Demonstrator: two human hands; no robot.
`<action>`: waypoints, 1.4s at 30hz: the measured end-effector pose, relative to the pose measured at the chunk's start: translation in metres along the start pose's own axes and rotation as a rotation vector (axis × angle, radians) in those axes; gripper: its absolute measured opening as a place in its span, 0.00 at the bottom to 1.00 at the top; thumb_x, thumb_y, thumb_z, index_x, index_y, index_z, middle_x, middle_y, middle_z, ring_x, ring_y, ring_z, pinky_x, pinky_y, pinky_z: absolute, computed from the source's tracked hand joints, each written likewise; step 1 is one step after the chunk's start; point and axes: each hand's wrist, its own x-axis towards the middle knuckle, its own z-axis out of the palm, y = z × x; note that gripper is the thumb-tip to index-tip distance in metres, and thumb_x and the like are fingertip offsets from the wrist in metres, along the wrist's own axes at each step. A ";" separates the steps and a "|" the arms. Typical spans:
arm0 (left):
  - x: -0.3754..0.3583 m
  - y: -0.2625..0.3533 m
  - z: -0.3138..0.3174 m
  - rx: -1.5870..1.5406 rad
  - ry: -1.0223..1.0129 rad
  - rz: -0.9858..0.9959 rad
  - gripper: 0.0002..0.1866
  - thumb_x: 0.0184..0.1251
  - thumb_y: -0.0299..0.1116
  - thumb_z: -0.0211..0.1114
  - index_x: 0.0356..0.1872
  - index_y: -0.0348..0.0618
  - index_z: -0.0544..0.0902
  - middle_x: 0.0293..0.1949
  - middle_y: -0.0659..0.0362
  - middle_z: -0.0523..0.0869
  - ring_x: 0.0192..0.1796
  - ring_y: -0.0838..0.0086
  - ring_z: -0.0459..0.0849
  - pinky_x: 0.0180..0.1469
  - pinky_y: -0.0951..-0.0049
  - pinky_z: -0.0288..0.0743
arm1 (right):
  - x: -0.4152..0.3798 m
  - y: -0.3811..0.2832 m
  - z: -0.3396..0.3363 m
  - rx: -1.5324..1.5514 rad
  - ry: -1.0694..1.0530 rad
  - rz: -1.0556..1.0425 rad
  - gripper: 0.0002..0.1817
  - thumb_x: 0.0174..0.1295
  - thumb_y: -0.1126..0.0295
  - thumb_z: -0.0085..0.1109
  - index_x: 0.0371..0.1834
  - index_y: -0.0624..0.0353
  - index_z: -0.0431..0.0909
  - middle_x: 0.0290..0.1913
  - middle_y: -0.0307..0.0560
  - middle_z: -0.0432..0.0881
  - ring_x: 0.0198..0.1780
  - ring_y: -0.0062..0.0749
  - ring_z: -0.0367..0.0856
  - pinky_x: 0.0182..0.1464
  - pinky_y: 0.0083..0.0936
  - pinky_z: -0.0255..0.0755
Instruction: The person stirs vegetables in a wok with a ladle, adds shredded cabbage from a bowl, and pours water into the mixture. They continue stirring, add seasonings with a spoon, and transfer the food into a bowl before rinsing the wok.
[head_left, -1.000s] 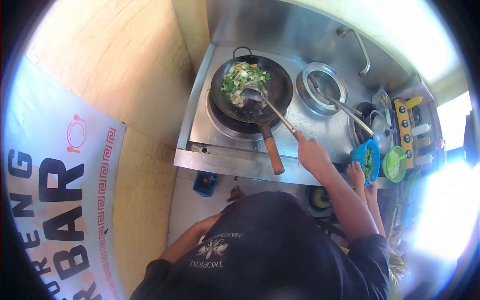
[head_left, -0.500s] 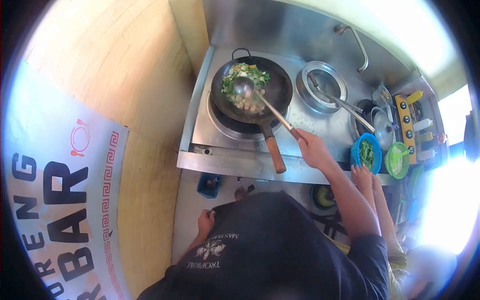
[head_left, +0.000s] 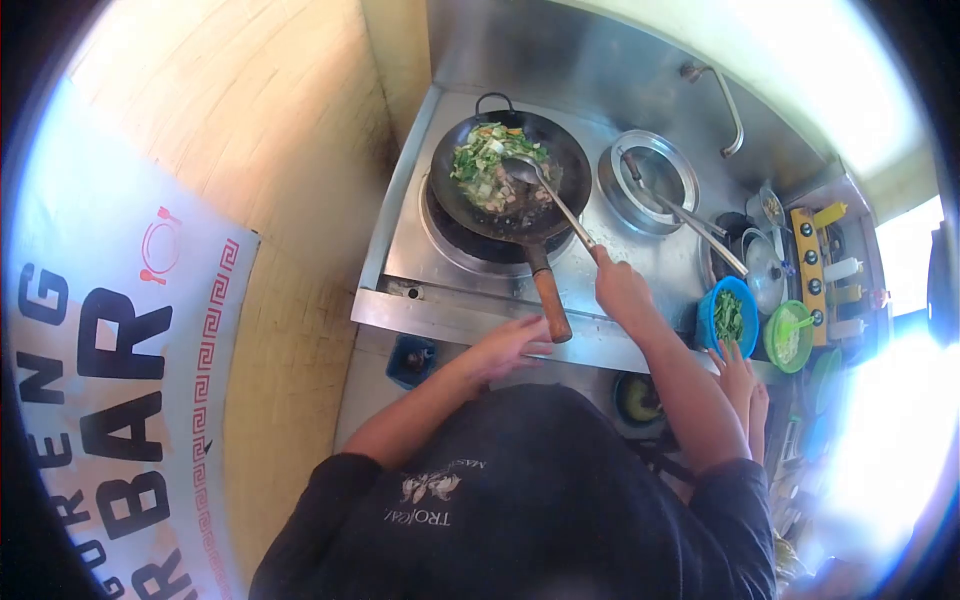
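Observation:
My right hand (head_left: 622, 290) is closed around the long handle of a metal ladle (head_left: 570, 217). The ladle's bowl rests among chopped green vegetables and pale pieces (head_left: 490, 165) inside a dark wok (head_left: 573, 180). Just left of the wok's wooden handle (head_left: 551, 305), my left hand (head_left: 513, 345) is held with its fingers stretched out, fingertips right at the handle's lower end. The wok sits over the left burner of the steel stove (head_left: 455, 308).
Right of the wok, a round metal pot (head_left: 607, 185) holds another long-handled utensil. A co-worker's hand (head_left: 737, 372) is at a blue basket (head_left: 709, 318) of leafy greens, beside a green bowl (head_left: 776, 350). Sauce bottles (head_left: 843, 269) stand farther right; a wall (head_left: 300, 230) borders the left.
My left hand has come up from low beside my body to the wok handle. The ladle has shifted right and lower in the wok, its bowl now down among the food.

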 end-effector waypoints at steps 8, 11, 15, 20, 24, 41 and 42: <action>0.043 0.003 0.033 -0.279 -0.086 -0.012 0.09 0.70 0.36 0.59 0.41 0.47 0.67 0.30 0.62 0.75 0.36 0.68 0.81 0.47 0.55 0.82 | -0.030 0.006 -0.015 0.446 0.126 -0.137 0.21 0.65 0.66 0.45 0.60 0.57 0.73 0.42 0.67 0.81 0.45 0.61 0.80 0.50 0.47 0.73; 0.048 -0.002 0.033 -0.280 -0.096 0.000 0.08 0.70 0.34 0.58 0.41 0.47 0.67 0.27 0.63 0.73 0.33 0.70 0.80 0.46 0.56 0.83 | -0.055 -0.010 -0.030 0.495 -0.038 -0.081 0.21 0.65 0.67 0.46 0.60 0.59 0.73 0.45 0.62 0.82 0.46 0.56 0.81 0.50 0.43 0.73; 0.047 0.002 0.035 -0.281 -0.111 0.007 0.08 0.69 0.33 0.59 0.41 0.47 0.67 0.27 0.62 0.73 0.33 0.70 0.79 0.44 0.55 0.83 | -0.058 -0.019 -0.024 0.129 -0.116 -0.100 0.23 0.64 0.70 0.43 0.65 0.54 0.66 0.40 0.64 0.81 0.42 0.59 0.82 0.45 0.47 0.75; 0.043 0.002 0.037 -0.293 -0.055 0.025 0.10 0.68 0.34 0.60 0.42 0.46 0.68 0.28 0.61 0.74 0.33 0.68 0.80 0.44 0.54 0.83 | -0.019 0.000 0.011 -0.081 -0.039 -0.068 0.25 0.63 0.72 0.43 0.66 0.46 0.61 0.36 0.64 0.80 0.38 0.62 0.82 0.40 0.50 0.75; 0.041 0.002 0.034 -0.299 -0.055 0.008 0.10 0.68 0.34 0.61 0.42 0.46 0.69 0.30 0.60 0.76 0.34 0.67 0.81 0.45 0.53 0.83 | -0.002 0.007 0.003 -0.071 0.066 -0.053 0.25 0.65 0.71 0.43 0.67 0.49 0.61 0.39 0.63 0.79 0.39 0.60 0.82 0.42 0.49 0.76; 0.046 -0.004 0.031 -0.293 -0.101 0.021 0.10 0.67 0.33 0.61 0.42 0.47 0.69 0.31 0.61 0.76 0.35 0.66 0.81 0.47 0.54 0.81 | 0.010 0.018 0.025 0.259 0.205 0.009 0.20 0.64 0.68 0.48 0.60 0.54 0.71 0.37 0.66 0.81 0.41 0.62 0.80 0.46 0.52 0.73; 0.046 -0.002 0.031 -0.301 -0.108 0.022 0.10 0.67 0.33 0.61 0.42 0.46 0.69 0.31 0.60 0.77 0.36 0.65 0.81 0.47 0.53 0.81 | 0.013 0.019 0.026 0.341 0.190 -0.087 0.21 0.64 0.68 0.48 0.61 0.55 0.70 0.35 0.66 0.81 0.40 0.63 0.80 0.45 0.52 0.73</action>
